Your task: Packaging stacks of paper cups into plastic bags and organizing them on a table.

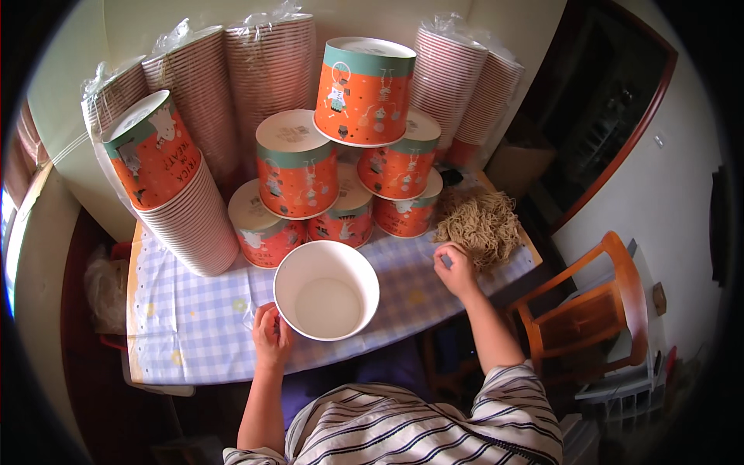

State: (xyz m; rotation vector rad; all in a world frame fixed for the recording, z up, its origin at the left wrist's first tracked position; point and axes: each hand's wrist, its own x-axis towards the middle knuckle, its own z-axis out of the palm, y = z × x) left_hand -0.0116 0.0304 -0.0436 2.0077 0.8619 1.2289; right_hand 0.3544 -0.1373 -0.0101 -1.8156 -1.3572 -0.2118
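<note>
A white paper bucket [327,298] sits near the front of the table, its open mouth facing me and its inside bare. My left hand [273,335] is at the bucket's lower left side with its fingers curled closed; whatever they may hold is hidden. To the right, my right hand [456,271] is closed in a pinch beside a tangled heap of tan cord [480,225]. Whether a strand is between its fingers cannot be made out. Behind the open bucket, upside-down orange and green paper buckets [298,174] are piled in tiers, with one bucket [364,93] on top.
At the left leans a tall nested stack of buckets [190,221]. Plastic-wrapped stacks [271,77] stand along the wall, and more wrapped stacks [449,77] stand back right. A checked cloth [209,310] covers the table. A wooden chair [589,310] is to the right.
</note>
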